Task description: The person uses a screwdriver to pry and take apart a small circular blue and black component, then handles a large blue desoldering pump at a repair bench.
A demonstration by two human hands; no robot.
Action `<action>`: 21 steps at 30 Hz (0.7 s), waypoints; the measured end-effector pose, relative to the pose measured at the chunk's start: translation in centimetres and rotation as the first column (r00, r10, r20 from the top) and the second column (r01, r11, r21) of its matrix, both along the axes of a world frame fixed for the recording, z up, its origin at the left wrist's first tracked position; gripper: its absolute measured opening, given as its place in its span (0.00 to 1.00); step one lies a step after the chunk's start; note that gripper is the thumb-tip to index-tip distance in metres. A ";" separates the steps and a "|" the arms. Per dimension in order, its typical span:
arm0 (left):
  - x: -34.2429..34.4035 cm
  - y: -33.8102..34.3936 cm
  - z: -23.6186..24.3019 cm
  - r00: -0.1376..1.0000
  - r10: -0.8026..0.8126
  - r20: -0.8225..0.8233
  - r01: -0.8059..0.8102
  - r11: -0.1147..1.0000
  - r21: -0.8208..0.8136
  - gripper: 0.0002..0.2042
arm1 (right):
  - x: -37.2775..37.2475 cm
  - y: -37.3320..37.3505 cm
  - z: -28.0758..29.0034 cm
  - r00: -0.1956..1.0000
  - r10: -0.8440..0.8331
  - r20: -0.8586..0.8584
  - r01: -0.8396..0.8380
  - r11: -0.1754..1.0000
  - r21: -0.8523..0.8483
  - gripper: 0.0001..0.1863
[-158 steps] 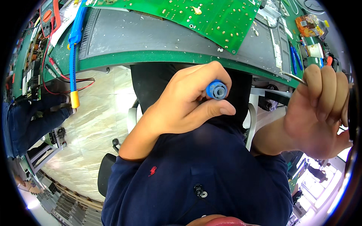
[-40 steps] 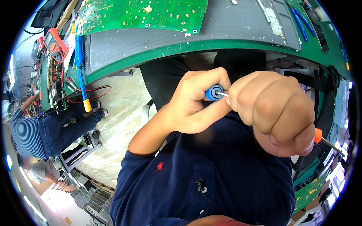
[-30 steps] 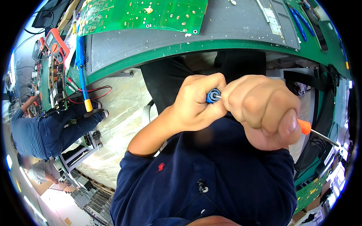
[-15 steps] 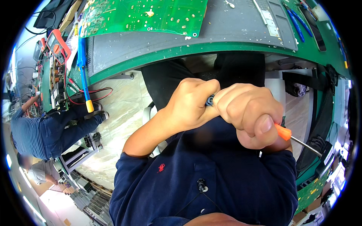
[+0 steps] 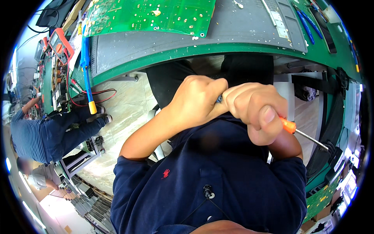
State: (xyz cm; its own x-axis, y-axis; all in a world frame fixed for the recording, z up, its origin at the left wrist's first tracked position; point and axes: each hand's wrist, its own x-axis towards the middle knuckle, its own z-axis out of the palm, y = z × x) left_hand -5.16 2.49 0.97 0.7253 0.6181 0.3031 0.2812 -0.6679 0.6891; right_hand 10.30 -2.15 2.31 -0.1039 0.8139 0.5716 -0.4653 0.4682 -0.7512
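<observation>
My workbench (image 5: 341, 50) curves across the top of the view, its green edge well beyond my fists. On it is a grey mat (image 5: 233, 29), with a green printed circuit board (image 5: 128, 19) over its far left part. My right hand (image 5: 257, 111) is clenched around an orange-handled screwdriver (image 5: 288, 125), the metal shaft slanting down to the right, away from my other hand. My left hand (image 5: 196, 99), a little smaller in view, is curled tight about a blue cylinder (image 5: 219, 99). A red multimeter (image 5: 59, 47) sits at the left. Smallest is what shows of that cylinder: only its round end, between my two fists, in front of my body and off the bench; my fingers hide the rest.
</observation>
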 end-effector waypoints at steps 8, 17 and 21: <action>1.4 -1.1 0.6 0.938 0.119 0.327 -0.013 0.951 -0.309 0.10 | -0.3 0.7 1.6 0.959 0.072 -0.275 -0.072 0.997 0.009 0.21; 0.9 -1.0 -0.1 0.977 0.038 0.212 -0.026 0.998 -0.059 0.17 | 0.0 -0.1 1.0 0.978 0.073 -0.196 -0.091 0.992 -0.088 0.19; 0.5 -1.0 0.0 0.996 0.019 0.087 -0.017 1.000 -0.015 0.17 | -0.1 -0.6 0.5 0.989 0.019 -0.146 -0.036 0.993 -0.117 0.19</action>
